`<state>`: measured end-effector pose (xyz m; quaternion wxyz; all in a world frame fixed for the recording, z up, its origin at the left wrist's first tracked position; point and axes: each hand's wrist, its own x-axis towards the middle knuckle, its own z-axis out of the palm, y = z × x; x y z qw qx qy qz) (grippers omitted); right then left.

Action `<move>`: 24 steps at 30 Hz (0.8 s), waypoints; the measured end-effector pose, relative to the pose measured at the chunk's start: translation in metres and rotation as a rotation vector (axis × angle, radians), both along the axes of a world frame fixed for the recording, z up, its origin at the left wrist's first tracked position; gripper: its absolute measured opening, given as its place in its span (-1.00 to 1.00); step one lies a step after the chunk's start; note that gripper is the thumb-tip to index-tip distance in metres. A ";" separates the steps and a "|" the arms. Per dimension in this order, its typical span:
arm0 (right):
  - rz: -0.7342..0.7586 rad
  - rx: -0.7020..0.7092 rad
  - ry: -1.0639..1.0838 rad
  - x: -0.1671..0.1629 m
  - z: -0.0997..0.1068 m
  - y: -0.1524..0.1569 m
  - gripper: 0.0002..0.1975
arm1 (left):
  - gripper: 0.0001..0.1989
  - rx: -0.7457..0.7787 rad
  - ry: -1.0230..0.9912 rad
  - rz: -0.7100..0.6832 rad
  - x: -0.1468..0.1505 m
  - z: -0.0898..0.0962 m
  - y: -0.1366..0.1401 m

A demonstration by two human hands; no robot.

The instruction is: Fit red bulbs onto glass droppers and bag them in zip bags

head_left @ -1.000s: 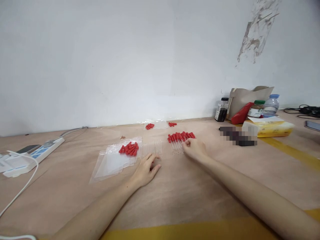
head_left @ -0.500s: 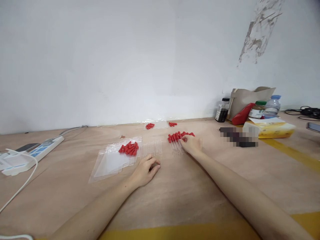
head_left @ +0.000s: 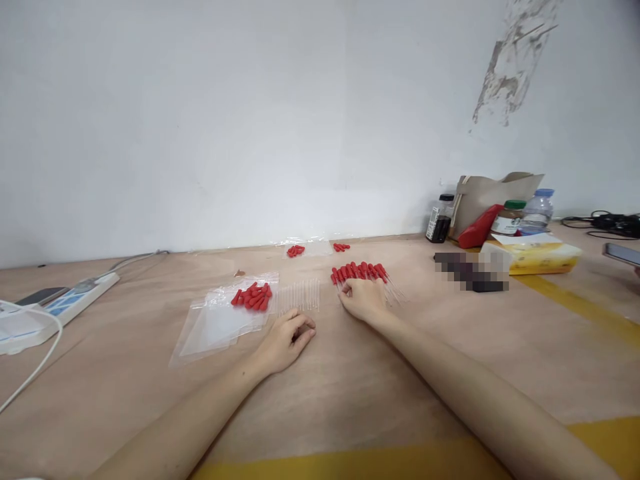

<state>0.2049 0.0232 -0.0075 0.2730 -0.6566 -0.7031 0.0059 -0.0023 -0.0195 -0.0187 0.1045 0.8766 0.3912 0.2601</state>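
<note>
My right hand (head_left: 364, 299) lies over the glass tubes of a row of red-bulbed droppers (head_left: 360, 270). Its fingers are curled together at the row's left end, and what they pinch, if anything, is hidden. The bulbs point away from me; some thin tubes show to the right of the hand. My left hand (head_left: 289, 341) rests on the table, loosely bent, with a gap between thumb and fingers and nothing in it. Just beyond it is a row of bare glass tubes (head_left: 303, 293). Left of these, loose red rubber bulbs (head_left: 255, 297) lie on clear plastic bags (head_left: 215, 330).
Two small groups of red bulbs, one left (head_left: 295, 251) and one right (head_left: 341, 247), lie near the wall on clear plastic. A power strip (head_left: 95, 297) is at left. To the right stand a dark bottle (head_left: 439, 220), a jar (head_left: 509, 219), a water bottle (head_left: 539, 212) and a tissue pack (head_left: 545, 257).
My right hand has moved left along the dropper row, from its middle to its left end, uncovering the tubes at the right. My left hand stays in place; the view has shifted slightly.
</note>
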 end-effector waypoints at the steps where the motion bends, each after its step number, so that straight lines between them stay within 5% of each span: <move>1: 0.004 -0.007 -0.015 -0.002 0.000 -0.001 -0.84 | -0.86 -0.001 -0.003 -0.003 0.000 0.001 0.000; 11: 0.003 -0.122 -0.061 -0.040 0.009 0.012 -0.78 | -0.87 0.017 -0.040 0.080 0.000 0.006 0.004; 16: -0.086 -0.266 -0.004 -0.052 0.014 0.028 -0.78 | -0.85 0.221 0.001 0.488 -0.037 0.025 0.033; 24: -0.106 -0.364 0.028 -0.054 0.013 0.046 -0.77 | -0.72 0.031 0.038 0.955 -0.113 0.032 0.068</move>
